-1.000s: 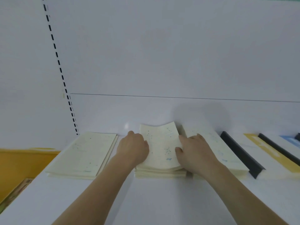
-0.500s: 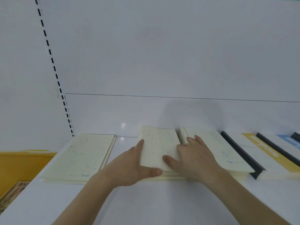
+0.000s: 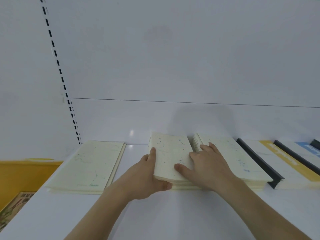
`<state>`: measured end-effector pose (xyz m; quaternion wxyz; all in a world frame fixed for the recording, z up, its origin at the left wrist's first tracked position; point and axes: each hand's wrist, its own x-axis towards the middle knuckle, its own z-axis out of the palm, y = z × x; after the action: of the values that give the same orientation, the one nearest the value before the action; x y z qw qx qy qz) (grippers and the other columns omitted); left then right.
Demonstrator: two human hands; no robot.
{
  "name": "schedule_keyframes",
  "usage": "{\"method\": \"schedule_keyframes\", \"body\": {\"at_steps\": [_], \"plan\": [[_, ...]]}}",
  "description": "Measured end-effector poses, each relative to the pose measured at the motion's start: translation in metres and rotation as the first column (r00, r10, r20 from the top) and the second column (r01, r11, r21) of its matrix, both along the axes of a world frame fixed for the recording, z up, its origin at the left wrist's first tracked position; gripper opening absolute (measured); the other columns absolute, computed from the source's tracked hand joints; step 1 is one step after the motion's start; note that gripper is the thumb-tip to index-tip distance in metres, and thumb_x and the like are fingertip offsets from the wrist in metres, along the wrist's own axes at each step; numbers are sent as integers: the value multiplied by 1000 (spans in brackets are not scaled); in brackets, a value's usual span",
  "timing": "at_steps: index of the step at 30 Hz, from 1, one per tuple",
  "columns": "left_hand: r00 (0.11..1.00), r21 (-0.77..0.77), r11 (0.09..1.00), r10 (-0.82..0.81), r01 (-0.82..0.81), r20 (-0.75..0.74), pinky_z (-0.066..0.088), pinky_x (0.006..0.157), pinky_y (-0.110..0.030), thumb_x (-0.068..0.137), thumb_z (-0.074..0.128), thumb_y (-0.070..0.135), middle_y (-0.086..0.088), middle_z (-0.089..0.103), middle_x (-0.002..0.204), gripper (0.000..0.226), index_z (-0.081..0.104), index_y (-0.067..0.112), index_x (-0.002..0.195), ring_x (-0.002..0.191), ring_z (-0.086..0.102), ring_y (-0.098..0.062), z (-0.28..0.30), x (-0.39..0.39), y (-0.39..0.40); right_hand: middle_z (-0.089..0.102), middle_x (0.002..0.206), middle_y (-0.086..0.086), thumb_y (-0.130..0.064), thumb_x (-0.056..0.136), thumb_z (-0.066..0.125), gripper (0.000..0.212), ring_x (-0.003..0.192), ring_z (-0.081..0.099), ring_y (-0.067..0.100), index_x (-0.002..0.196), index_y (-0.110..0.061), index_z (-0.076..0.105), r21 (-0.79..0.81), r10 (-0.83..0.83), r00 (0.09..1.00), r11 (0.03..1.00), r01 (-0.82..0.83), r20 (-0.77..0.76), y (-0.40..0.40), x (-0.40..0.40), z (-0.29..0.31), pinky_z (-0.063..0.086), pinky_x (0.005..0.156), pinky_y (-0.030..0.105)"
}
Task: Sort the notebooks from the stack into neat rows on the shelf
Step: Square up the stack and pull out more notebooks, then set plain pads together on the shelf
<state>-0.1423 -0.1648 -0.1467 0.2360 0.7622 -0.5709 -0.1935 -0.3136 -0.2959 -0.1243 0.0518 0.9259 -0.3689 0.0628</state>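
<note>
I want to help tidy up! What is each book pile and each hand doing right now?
Left pile: lying flat, untouched.
Middle pile: top notebooks lifted off it.
Right pile: flat, right hand partly on it.
Left hand: gripping the lifted notebooks' left edge.
Right hand: resting flat across the middle and right piles.

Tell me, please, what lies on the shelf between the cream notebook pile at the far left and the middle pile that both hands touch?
Nothing: in the head view, only bare white shelf separates the left pile from the middle pile.
</note>
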Motion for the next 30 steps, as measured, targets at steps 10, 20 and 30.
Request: {"method": "schedule_keyframes", "body": {"at_steps": [10, 20, 30], "plan": [[965, -146, 955, 262, -256, 22, 43, 103, -30, 81, 36, 82, 14, 50, 143, 86, 40, 30, 148, 129, 51, -10, 20, 6, 26, 61, 119, 6, -69, 89, 24, 66, 123, 46, 29, 117, -22, 62, -184, -126, 982, 971, 151, 141, 23, 8, 2, 31, 109, 45], [800, -394, 788, 572, -473, 183, 50, 86, -33, 99, 53, 30, 10, 68, 105, 18, 68, 24, 108, 103, 62, -15, 0, 50, 71, 66, 105, 3, -51, 93, 42, 46, 112, 53, 24, 103, -16, 71, -176, 134, 943, 981, -83, 305, 50, 35, 0, 47, 96, 37], [615, 25, 684, 639, -730, 462, 44, 91, -36, 97, 36, 63, -9, 51, 128, 60, 62, 12, 115, 118, 47, -32, -12, 124, 121, 63, 114, 1, -51, 98, 41, 45, 108, 56, 21, 123, -17, 57, 121, 139, 917, 973, -197, 374, 139, 122, -14, 48, 89, 33]]}}
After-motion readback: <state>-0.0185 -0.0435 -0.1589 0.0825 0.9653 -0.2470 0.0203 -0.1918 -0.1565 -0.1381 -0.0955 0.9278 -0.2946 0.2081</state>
